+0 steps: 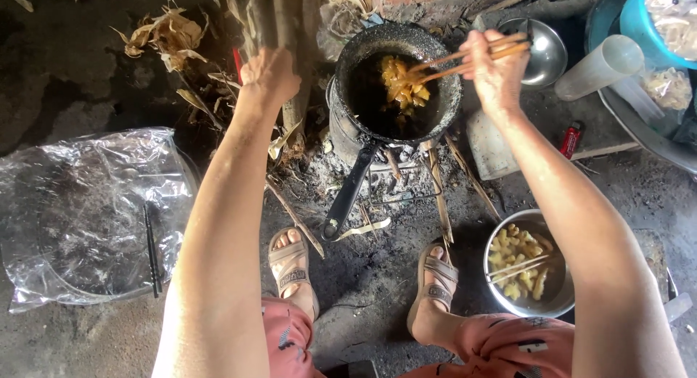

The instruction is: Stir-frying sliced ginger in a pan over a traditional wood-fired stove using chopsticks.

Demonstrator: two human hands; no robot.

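While the right hand (496, 71) is closing its fingers around a pair of long wooden chopsticks (465, 58), the tips are reaching into a blackened pan (397, 80) and dipping among yellow pieces of food (403, 84) that are lying in dark oil. That pan is sitting on a sooty stove (341, 124) on the ground, and its long black handle (348, 193) is pointing back toward the person's sandalled feet (290, 265). The left hand (270, 74) is stretching out to the left of the pan, just beside a bundle of upright sticks (279, 22); its back is facing the camera, so I cannot tell how far it is open or whether it is gripping anything. Thin kindling (439, 196) is lying scattered on the ash between the stove and the feet. Near the right foot, a metal bowl (555, 298) is holding more yellow pieces with a second pair of chopsticks (517, 267) resting across them. At the left, a crumpled clear plastic sheet (87, 211) is covering a round tray, with a dark pair of sticks (151, 251) lying on top. Behind the right hand, an empty metal bowl (548, 55) is standing beside a white tube-shaped cup (599, 67), and a red lighter (571, 140) is lying on the floor near them.
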